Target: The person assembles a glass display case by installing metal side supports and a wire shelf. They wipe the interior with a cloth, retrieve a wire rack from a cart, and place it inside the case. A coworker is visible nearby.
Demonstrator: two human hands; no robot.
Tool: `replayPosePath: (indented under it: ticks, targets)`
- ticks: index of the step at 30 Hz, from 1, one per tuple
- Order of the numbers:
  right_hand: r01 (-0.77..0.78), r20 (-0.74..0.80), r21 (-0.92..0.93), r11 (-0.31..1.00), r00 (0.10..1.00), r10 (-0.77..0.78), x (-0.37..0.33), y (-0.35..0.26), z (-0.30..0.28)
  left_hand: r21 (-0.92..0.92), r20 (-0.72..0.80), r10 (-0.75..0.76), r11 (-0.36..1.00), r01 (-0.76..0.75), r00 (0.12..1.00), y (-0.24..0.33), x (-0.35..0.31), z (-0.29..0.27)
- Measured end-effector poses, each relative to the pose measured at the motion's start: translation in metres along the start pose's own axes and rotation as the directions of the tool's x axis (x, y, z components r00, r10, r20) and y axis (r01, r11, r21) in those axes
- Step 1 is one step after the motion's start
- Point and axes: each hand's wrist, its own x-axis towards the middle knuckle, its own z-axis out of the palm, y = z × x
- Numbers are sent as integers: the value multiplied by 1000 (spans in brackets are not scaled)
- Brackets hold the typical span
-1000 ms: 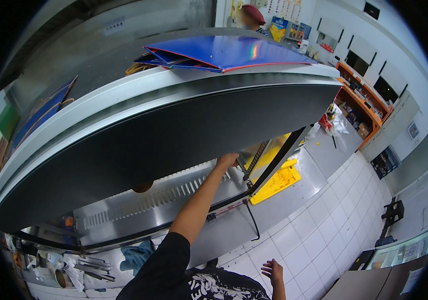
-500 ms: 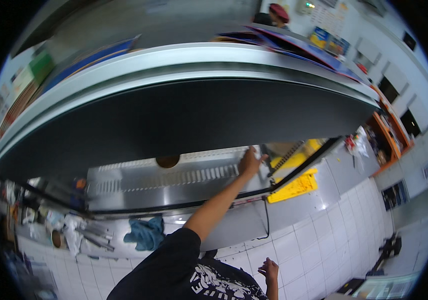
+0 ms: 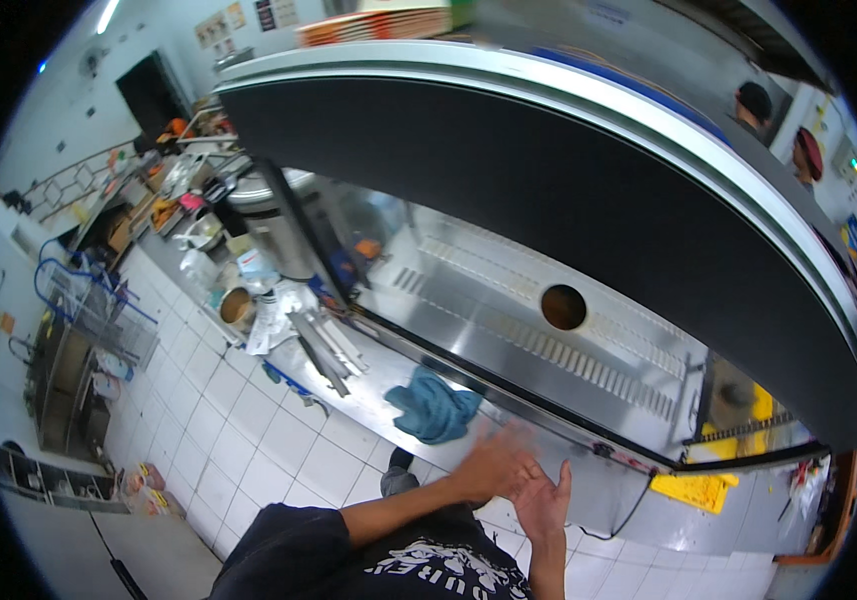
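Note:
My left hand (image 3: 494,462) is smeared by motion in front of my body, so its finger pose is unclear. Right beside it, and partly overlapped by it, my right hand (image 3: 541,502) is open with its palm showing and the thumb apart. Just beyond my hands, a crumpled teal cloth (image 3: 433,405) lies on the steel counter (image 3: 374,385). Behind the counter stands a display cabinet with a slotted metal floor (image 3: 469,320) and a round hole (image 3: 564,307). A large dark panel (image 3: 549,190) overhangs the cabinet opening.
Left of the cloth lie dark metal strips (image 3: 319,352), plastic wrapping and a round tub (image 3: 238,306). A yellow tray (image 3: 694,490) sits at the right, with a black cable (image 3: 629,515) hanging nearby. White floor tiles (image 3: 239,420) spread leftward. Two people (image 3: 807,158) are beyond the cabinet.
My left hand has come out of the cabinet and back to my body. My right hand has risen beside it. The view has swung left, showing more of the counter and room there.

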Motion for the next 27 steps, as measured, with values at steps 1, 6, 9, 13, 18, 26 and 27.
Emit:
replayPosePath:
  ticks: [1, 6, 9, 13, 18, 26, 27]
  targets:
    - [-16, 93, -69, 997, 995, 23, 7, 4, 22, 110, -118, -149, 981, 162, 982, -30, -16, -15]
    - [142, 48, -912, 385, 969, -244, 61, 35, 69, -328, -469, -689, 717, 615, 553, -172, -117, -101]
    - [162, 319, -930, -331, 801, -506, 131, 81, 54, -226, -487, -731, 633, 740, 477, -224, -159, -137]
    - [-282, 125, -804, -523, 780, -613, 164, 106, 3, -233, -391, -794, 575, 784, 466, -251, -179, -146]
    - [-434, 83, -695, -573, 743, -664, 152, 109, -32, -322, -394, -727, 682, 657, 562, -255, -181, -142]
    - [-471, 181, -637, -610, 678, -712, 69, 73, -28, -523, -178, -612, 722, 453, 770, -214, -134, -141]
    - [-465, 233, -637, -615, 644, -729, 54, 71, -20, -547, -25, -631, 658, 518, 775, -208, -125, -140]
